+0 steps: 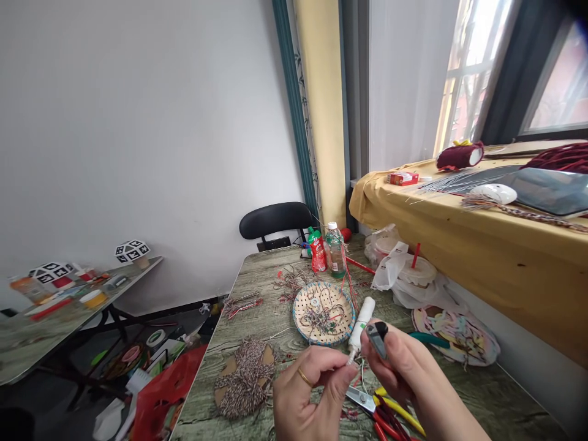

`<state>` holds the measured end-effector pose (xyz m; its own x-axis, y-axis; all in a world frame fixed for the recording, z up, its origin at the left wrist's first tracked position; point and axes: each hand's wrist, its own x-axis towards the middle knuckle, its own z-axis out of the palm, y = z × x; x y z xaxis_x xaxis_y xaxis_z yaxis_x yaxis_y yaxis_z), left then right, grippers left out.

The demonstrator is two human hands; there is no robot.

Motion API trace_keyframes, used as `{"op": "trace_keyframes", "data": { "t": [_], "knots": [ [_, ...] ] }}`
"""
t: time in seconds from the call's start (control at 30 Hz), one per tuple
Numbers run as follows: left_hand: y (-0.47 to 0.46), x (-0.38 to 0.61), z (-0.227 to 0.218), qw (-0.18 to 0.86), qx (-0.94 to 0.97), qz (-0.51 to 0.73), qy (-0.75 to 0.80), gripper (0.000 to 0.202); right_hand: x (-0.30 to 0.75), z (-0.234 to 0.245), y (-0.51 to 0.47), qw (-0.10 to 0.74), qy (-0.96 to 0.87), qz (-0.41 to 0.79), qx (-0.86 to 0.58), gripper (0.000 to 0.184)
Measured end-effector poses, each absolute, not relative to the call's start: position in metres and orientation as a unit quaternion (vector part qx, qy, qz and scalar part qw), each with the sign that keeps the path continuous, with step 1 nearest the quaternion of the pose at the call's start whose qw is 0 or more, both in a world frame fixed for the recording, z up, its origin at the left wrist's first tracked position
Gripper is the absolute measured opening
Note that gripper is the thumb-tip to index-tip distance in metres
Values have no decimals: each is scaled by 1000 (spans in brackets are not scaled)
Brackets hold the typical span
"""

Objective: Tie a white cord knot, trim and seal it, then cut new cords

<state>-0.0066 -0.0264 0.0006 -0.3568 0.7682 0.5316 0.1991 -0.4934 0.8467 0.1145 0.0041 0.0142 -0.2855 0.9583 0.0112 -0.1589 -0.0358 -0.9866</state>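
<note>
My left hand, with a ring on one finger, pinches a thin pale cord end between thumb and fingertips. My right hand is closed around a lighter with a metal and black top, held just right of the cord end. No flame shows. Behind my fingertips a white roll lies on the table. Scissors and red-handled pliers lie below my hands, partly hidden. Further back stands a round woven basket holding tangled cords.
A card wound with brown speckled cord lies at the left. A bottle and a red pouch stand at the back. To the right are a lidded cup in plastic and a cord-covered pad. A yellow-draped ledge overhangs there.
</note>
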Motion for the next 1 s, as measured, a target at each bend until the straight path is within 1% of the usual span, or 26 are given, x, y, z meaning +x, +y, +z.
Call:
{"op": "trace_keyframes", "data": {
  "t": [0.07,0.2,0.33,0.43,0.57,0.63,0.73,0.8,0.87,0.93,0.97,1.0],
  "knots": [
    [-29,-5,2,251,492,674,490,5,111,17,5,482,-513,607,-369,50],
    [-32,-2,9,371,407,663,507,21,110,16,6,489,-511,609,-360,46],
    [-31,0,16,448,345,678,470,24,117,11,7,492,-480,632,-358,44],
    [-30,1,17,472,329,683,449,24,117,12,6,505,-501,609,-351,38],
    [-30,0,16,486,342,674,438,23,110,14,4,489,-556,598,-306,23],
    [-30,0,15,483,349,670,442,23,108,13,4,511,-560,571,-315,25],
    [-29,-1,14,477,350,672,445,23,110,14,5,551,-525,527,-379,27],
    [-29,-1,14,473,353,672,447,22,113,16,5,576,-518,489,-401,26],
    [-28,0,15,473,355,674,442,21,114,19,4,576,-560,458,-381,17],
    [-28,2,15,476,355,678,434,19,114,21,4,549,-600,466,-348,12],
    [-28,2,15,478,354,678,431,19,113,21,4,535,-599,491,-338,15],
    [-28,3,15,481,354,677,431,18,113,20,5,524,-582,525,-335,24]
  ]
}}
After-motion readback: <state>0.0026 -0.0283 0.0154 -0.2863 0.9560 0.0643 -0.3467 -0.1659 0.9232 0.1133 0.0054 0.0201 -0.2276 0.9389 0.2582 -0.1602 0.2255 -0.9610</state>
